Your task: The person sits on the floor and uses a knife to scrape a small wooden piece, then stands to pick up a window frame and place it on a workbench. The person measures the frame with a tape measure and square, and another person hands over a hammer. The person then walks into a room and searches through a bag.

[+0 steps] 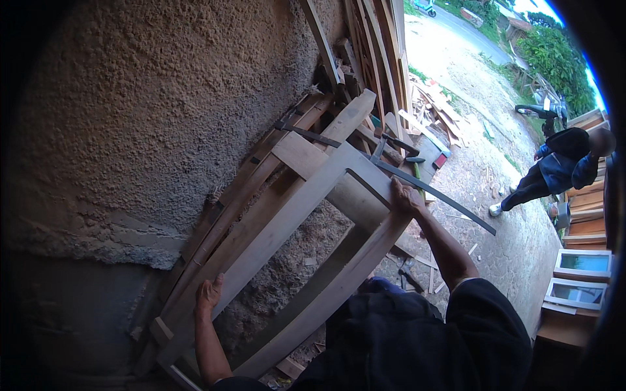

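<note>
The left hand (208, 294) grips one long side of a wooden frame (277, 229) slanting beside the rough plastered wall (143, 117), while the right hand (407, 198) clasps its upper corner. Wood scraps (438, 107) litter the concrete floor (515, 238) beyond

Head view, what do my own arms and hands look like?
The left hand and right hand wear no gloves; both forearms are bare. The right sleeve is very dark, ending near the elbow; the left sleeve, also dark, barely shows.

The wooden frame's (280, 229) open middle leaves reaching room, while a metal bar (450, 204) juts past its upper corner and the rough wall (150, 117) blocks the left.
</note>
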Available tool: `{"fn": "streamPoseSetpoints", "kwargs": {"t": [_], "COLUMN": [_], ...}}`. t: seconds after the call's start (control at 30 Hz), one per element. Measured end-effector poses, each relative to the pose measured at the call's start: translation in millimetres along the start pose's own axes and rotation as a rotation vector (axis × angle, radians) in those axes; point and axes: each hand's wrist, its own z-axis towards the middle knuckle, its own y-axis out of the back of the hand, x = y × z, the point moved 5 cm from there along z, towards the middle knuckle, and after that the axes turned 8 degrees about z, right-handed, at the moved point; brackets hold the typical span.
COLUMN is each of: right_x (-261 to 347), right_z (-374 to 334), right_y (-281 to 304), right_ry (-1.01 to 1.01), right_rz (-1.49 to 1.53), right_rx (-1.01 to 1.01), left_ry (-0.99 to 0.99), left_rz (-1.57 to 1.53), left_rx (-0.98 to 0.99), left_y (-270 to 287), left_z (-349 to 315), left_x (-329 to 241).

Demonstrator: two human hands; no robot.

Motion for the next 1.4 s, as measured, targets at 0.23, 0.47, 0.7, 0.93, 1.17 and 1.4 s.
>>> {"fn": "streamPoseSetpoints", "kwargs": {"t": [0.23,0.47,0.7,0.93,1.17,1.4], "right_x": [14,-7,-44,-53,-112,-201], "right_z": [2,15,33,13,-8,97], "right_y": [-5,-19,-27,-6,78,153], "right_ry": [-0.136,-0.075,-0.026,0.155,0.198,-0.033], "right_rz": [-0.021,-0.077,0.092,0.329,0.342,0.339], "right_rx": [0.045,0.001,-0.019,-0.23,-0.276,-0.403], "left_ry": [-0.037,-0.006,-0.184,-0.776,-0.79,-0.719], "left_rz": [-0.073,0.002,-0.08,-0.061,0.03,0.031], "left_rx": [-0.021,0.065,-0.452,-0.503,-0.36,-0.447], "left_y": [-9,-29,-12,-92,-127,-121], "left_z": [32,45,8,-81,-77,-62], "left_x": [-9,-9,-101,-379,-532,-570]}}
